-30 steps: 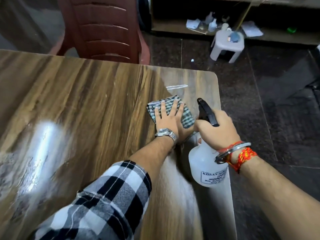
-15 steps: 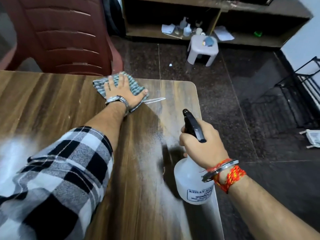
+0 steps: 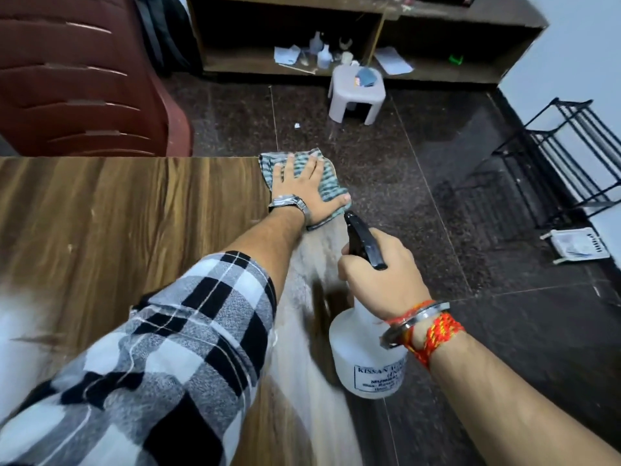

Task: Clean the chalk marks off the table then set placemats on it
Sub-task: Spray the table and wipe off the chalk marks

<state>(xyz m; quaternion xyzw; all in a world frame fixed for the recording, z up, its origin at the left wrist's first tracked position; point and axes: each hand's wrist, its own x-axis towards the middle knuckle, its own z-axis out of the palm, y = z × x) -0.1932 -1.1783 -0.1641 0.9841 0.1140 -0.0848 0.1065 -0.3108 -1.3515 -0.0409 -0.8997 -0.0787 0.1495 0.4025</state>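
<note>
While your left hand [image 3: 300,188] lies flat with fingers spread on the checked cloth [image 3: 327,186], pressing it onto the far right corner of the worktop [image 3: 134,210], your right hand [image 3: 381,274] is wrapped tight around the neck and trigger of the spray bottle [image 3: 364,354], which it holds just off the right edge. The cloth partly overhangs that corner, so you are working at the very rim.

No clear chalk line shows anywhere on the wood. A pale, hazy streak runs down the right side of the worktop between your forearm and the bottle; it is too blurred to say whether it is spray, smeared chalk or glare. Another whitish patch sits at the near left, and that could equally be reflection.

By my reading, the cleaning stage is well along but not finished: the corner is being wiped, and the hazy strip and the near left patch probably still want a pass with the cloth. No placemats are in view, on the worktop or elsewhere, so that second half of the job is not yet begun. The red chair [image 3: 80,75] stands at the far edge.
</note>
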